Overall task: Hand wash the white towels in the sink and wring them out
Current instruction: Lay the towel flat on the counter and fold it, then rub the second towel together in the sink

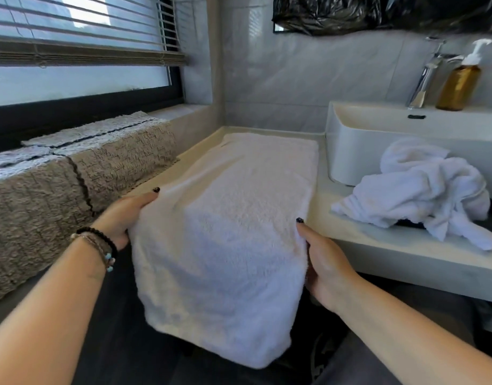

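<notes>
A long folded white towel (233,218) lies on the pale counter (378,245), and its near end hangs over the front edge. My left hand (122,218) grips the towel's left edge, thumb on top. My right hand (322,262) grips its right edge, thumb on top. To the right, a crumpled white towel (422,190) sits in a heap on the counter in front of the white sink basin (358,140). A chrome faucet (425,76) rises behind the basin.
An amber pump bottle (460,84) stands on the basin's back rim beside the faucet. Grey-brown towels (80,168) drape over the window ledge at left. Black plastic (350,12) hangs at the top. A dark floor lies below.
</notes>
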`<state>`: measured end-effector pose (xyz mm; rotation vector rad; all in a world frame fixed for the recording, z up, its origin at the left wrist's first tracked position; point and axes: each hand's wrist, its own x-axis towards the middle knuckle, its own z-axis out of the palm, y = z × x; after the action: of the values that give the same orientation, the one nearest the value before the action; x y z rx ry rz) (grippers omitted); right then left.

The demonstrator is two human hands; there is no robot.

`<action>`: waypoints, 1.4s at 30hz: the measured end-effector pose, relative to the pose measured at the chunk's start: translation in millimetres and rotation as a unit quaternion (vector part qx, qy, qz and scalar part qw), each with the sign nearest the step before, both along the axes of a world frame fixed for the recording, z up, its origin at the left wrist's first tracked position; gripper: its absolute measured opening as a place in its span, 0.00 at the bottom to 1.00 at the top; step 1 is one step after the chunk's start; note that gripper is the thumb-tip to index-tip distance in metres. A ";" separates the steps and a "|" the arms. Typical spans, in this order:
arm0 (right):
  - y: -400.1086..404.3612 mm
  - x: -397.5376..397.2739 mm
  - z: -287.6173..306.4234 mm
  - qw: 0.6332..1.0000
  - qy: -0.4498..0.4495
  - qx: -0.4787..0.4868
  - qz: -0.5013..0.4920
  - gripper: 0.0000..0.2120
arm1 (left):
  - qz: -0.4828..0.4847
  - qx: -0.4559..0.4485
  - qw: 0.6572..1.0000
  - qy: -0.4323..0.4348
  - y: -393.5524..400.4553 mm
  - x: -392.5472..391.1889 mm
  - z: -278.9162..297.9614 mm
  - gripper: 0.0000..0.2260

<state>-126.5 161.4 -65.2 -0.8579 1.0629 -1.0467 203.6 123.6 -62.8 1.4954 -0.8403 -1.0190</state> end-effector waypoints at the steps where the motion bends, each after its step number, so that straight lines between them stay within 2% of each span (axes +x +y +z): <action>1: 0.6 -2.4 1.3 1.000 -0.002 -0.026 -0.004 0.09 | 0.016 -0.027 0.999 0.017 0.0 0.0 3.2 0.09; 3: 2.7 -8.4 1.8 0.996 0.011 -0.087 -0.034 0.06 | 0.043 -0.072 0.996 0.037 1.2 1.8 7.7 0.08; 5: 5.5 -15.8 1.4 0.989 0.027 -0.139 -0.042 0.06 | 0.058 -0.086 0.995 0.013 3.6 2.8 11.3 0.08; 7: 8.6 -21.7 -0.9 0.983 0.058 -0.165 -0.051 0.19 | 0.092 -0.063 0.988 -0.106 4.2 7.8 11.1 0.10; 8: 10.8 -24.0 -1.7 0.981 0.079 -0.165 -0.058 0.22 | 0.115 -0.038 0.974 -0.192 4.3 10.6 9.9 0.11; 10: 14.9 -29.0 -4.9 0.980 0.120 -0.147 -0.060 0.20 | 0.154 0.007 0.928 -0.338 6.7 11.2 8.1 0.12; 11: 16.5 -31.8 -6.3 0.980 0.143 -0.131 -0.047 0.17 | 0.173 0.018 0.913 -0.369 8.5 9.0 7.0 0.12; 13: 17.7 -38.2 -6.9 0.976 0.197 -0.094 0.002 0.14 | 0.197 0.033 0.903 -0.381 10.1 4.4 5.1 0.12; 15: 17.1 -46.3 -1.4 0.956 0.280 -0.075 0.050 0.09 | 0.190 0.072 0.890 -0.408 12.2 -1.1 5.8 0.14; 18: 11.5 -68.8 19.4 0.901 0.398 -0.169 0.034 0.06 | 0.169 0.096 0.815 -0.546 11.2 -14.4 14.7 0.15; 20: 5.5 -90.9 42.6 0.879 0.404 -0.253 -0.029 0.08 | 0.158 0.037 0.786 -0.597 7.1 -41.7 29.7 0.17; 21: 0.7 -105.1 56.3 0.867 0.402 -0.285 -0.072 0.10 | 0.135 0.001 0.794 -0.593 3.6 -62.0 38.5 0.17; 22: -6.1 -121.1 71.3 0.851 0.408 -0.311 -0.117 0.11 | 0.098 -0.036 0.816 -0.569 -1.2 -85.8 47.7 0.16; 24: -25.1 -156.5 96.5 0.803 0.442 -0.345 -0.202 0.11 | -0.005 -0.094 0.868 -0.487 -13.1 -138.2 62.9 0.10; 25: -35.6 -173.9 106.1 0.781 0.463 -0.350 -0.231 0.10 | -0.064 -0.121 0.879 -0.456 -19.9 -165.1 69.1 0.08; 27: -56.4 -203.6 113.6 0.758 0.507 -0.327 -0.248 0.08 | -0.174 -0.163 0.869 -0.433 -36.7 -217.3 79.3 0.07; 29: -69.6 -222.7 110.7 0.746 0.575 -0.276 -0.192 0.14 | -0.254 -0.186 0.854 -0.415 -51.5 -265.8 87.6 0.08; 30: -74.4 -228.7 106.3 0.750 0.594 -0.250 -0.149 0.20 | -0.280 -0.193 0.853 -0.397 -59.3 -287.8 90.1 0.10; 32: -78.2 -233.7 98.2 0.782 0.577 -0.221 -0.079 0.26 | -0.322 -0.188 0.845 -0.383 -75.7 -325.3 91.2 0.19; 34: -84.2 -239.1 91.8 0.810 0.538 -0.227 -0.058 0.27 | -0.361 -0.154 0.841 -0.372 -90.2 -351.9 88.3 0.33; 36: -93.2 -248.7 86.2 0.813 0.530 -0.238 -0.047 0.27 | -0.375 -0.104 0.849 -0.356 -99.3 -367.6 80.9 0.39; 37: -96.3 -253.1 85.6 0.811 0.531 -0.242 -0.044 0.25 | -0.374 -0.093 0.852 -0.354 -102.3 -371.8 76.6 0.35; 39: -101.4 -261.2 87.5 0.816 0.512 -0.263 -0.058 0.20 | -0.349 -0.120 0.862 -0.347 -106.3 -373.8 71.3 0.18; 40: -102.5 -263.9 91.7 0.827 0.486 -0.275 -0.067 0.17 | -0.332 -0.146 0.875 -0.321 -107.2 -372.9 72.5 0.11; 42: -103.0 -266.1 110.4 0.853 0.417 -0.302 -0.084 0.12 | -0.302 -0.194 0.910 -0.207 -106.0 -369.9 84.5 0.05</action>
<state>-392.5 58.4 45.1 -1.8714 1.5680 -1.2036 -166.3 17.6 21.7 1.1314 -1.7796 -0.8924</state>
